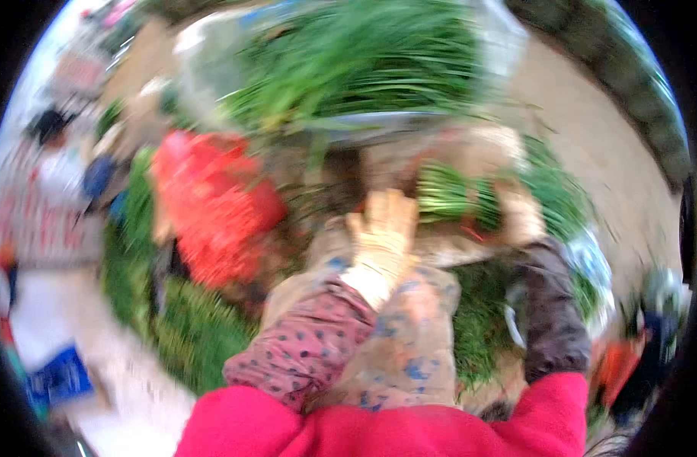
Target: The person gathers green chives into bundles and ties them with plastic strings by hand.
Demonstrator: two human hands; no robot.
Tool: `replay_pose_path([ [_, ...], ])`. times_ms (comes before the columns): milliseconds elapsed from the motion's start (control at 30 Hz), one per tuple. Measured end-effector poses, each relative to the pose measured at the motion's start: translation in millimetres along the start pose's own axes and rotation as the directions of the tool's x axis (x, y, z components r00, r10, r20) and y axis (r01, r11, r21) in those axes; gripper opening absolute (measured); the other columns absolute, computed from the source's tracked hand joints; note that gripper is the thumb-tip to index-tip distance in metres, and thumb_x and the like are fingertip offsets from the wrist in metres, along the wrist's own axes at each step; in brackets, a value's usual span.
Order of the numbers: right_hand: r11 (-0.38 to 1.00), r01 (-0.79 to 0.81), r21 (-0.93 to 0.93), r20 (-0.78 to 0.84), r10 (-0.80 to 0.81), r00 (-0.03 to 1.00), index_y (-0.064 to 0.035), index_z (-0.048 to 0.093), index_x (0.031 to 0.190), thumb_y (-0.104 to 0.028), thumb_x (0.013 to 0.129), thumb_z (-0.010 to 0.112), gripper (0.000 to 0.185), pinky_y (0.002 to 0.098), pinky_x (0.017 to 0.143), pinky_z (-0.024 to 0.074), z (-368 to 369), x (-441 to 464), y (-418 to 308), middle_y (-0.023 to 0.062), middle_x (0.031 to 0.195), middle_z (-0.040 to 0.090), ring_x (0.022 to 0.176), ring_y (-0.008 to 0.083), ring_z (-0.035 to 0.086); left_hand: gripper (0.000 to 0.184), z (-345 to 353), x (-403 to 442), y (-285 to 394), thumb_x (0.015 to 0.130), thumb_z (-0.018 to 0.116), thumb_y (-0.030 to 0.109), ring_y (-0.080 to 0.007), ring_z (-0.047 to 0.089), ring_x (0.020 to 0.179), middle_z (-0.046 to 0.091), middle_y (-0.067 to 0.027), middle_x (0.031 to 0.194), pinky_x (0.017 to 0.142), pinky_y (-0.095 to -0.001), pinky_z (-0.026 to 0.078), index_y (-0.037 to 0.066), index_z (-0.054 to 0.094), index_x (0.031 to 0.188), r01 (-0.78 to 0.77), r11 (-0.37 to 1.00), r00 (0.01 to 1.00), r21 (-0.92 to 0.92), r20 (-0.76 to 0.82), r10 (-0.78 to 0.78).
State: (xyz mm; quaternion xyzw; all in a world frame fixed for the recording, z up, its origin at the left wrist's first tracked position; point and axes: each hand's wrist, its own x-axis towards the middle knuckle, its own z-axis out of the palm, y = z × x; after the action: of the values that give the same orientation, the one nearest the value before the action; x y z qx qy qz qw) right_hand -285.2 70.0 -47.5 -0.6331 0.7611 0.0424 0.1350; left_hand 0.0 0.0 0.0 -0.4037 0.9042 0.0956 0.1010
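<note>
My left hand (384, 236), in a pale yellowish glove, is over my lap with its fingers stretched out and nothing in them. Just to its right lies a bundle of chives (446, 192), its cut stalk ends pointing left and a red tie showing around it. My right hand (521, 213), in a light glove, is closed around the bundle, though motion blur softens its fingers. The long leaves (556, 189) spread out on the far side of that hand. Part of the bundle is hidden under the glove.
A large heap of loose chives (364, 68) lies on clear plastic sheeting ahead. At left is a red bag (219, 206) of red strips, with green trimmings (200, 335) below it. A person (59, 164) is at far left. Clear plastic (588, 266) lies at right.
</note>
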Motion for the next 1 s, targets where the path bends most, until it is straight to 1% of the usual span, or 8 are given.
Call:
replay_pose_path([
  [167,0.934,0.137,0.329,-0.218,-0.066,0.974,-0.0163,0.045,0.136,-0.024,0.064,0.081,0.081,0.0424,0.088,0.0507,46,51,-34,0.0199,0.121,0.058,0.107,0.0341,0.058,0.091,-6,-101,-57,0.07,0.071,0.035,-0.0412,0.02,0.14,0.02,-0.021,0.152,0.11,-0.0547,0.022,0.005,0.029,0.145,0.016,0.984,0.964,-0.178,-0.259,-0.062],
  [233,0.972,-0.105,-0.212,-0.028,0.101,0.994,-0.0164,0.043,0.138,-0.018,0.064,0.077,0.082,0.045,0.087,0.0488,8,8,42,0.0204,0.115,0.061,0.105,0.0356,0.06,0.086,56,-103,-16,0.073,0.069,0.034,-0.0409,0.021,0.139,0.022,-0.0213,0.151,0.112,-0.05,0.021,0.005,0.031,0.144,-0.1,0.825,0.903,-0.557,-0.4,-0.16],
  [433,0.947,-0.223,0.23,-0.016,0.233,0.972,-0.0046,0.033,0.143,-0.004,0.067,0.065,0.083,0.0429,0.092,0.0467,7,-57,34,0.0228,0.123,0.057,0.109,0.0379,0.058,0.08,17,-139,2,0.077,0.063,0.038,-0.0397,0.03,0.135,0.029,-0.0241,0.147,0.111,-0.0486,0.023,0.002,0.033,0.142,-0.103,0.875,0.916,-0.474,-0.387,-0.102],
  [500,0.552,-0.125,0.824,0.04,0.163,0.986,-0.0038,0.037,0.143,-0.001,0.073,0.06,0.074,0.0376,0.089,0.0471,-2,-96,35,0.0201,0.125,0.056,0.106,0.0306,0.059,0.082,2,-145,6,0.077,0.064,0.04,-0.0378,0.037,0.131,0.035,-0.0232,0.144,0.106,-0.0478,0.028,0.001,0.032,0.142,-0.066,0.752,0.997,-0.656,-0.076,0.021],
  [600,0.773,-0.335,0.539,-0.013,0.406,0.914,-0.0001,0.035,0.143,0.004,0.076,0.057,0.07,0.0368,0.09,0.0471,-31,-120,32,0.017,0.13,0.052,0.11,0.0293,0.056,0.093,3,-150,12,0.074,0.066,0.046,-0.0378,0.042,0.127,0.039,-0.0239,0.14,0.103,-0.0468,0.03,-0.001,0.027,0.144,-0.119,0.678,0.992,-0.726,-0.113,0.052],
  [700,0.786,-0.2,0.585,-0.196,0.377,0.905,-0.0001,0.035,0.143,0.003,0.077,0.059,0.07,0.0373,0.092,0.0465,-65,-122,6,0.017,0.131,0.051,0.112,0.0289,0.055,0.104,-7,-153,12,0.07,0.073,0.048,-0.0394,0.041,0.127,0.041,-0.0259,0.139,0.105,-0.0462,0.03,-0.002,0.023,0.146,-0.146,0.537,0.988,-0.831,-0.094,0.122],
  [833,0.733,0.114,0.67,-0.385,0.212,0.898,-0.0001,0.035,0.142,0.001,0.078,0.06,0.069,0.038,0.094,0.0457,-124,-120,-77,0.017,0.133,0.049,0.114,0.0285,0.053,0.102,-47,-173,9,0.069,0.077,0.042,-0.0372,0.043,0.125,0.041,-0.0258,0.137,0.105,-0.0446,0.033,-0.001,0.023,0.145,-0.288,-0.091,0.955,-0.953,-0.292,0.042],
  [1000,0.427,0.538,0.726,-0.533,-0.144,0.834,-0.0001,0.035,0.142,-0.001,0.08,0.063,0.068,0.0388,0.097,0.0447,-161,-112,-209,0.0171,0.135,0.047,0.118,0.0279,0.052,0.088,-91,-204,-23,0.072,0.076,0.032,-0.0314,0.049,0.119,0.049,-0.0201,0.13,0.101,-0.0412,0.038,0.001,0.032,0.141,-0.428,-0.37,0.904,-0.824,-0.395,-0.167],
])
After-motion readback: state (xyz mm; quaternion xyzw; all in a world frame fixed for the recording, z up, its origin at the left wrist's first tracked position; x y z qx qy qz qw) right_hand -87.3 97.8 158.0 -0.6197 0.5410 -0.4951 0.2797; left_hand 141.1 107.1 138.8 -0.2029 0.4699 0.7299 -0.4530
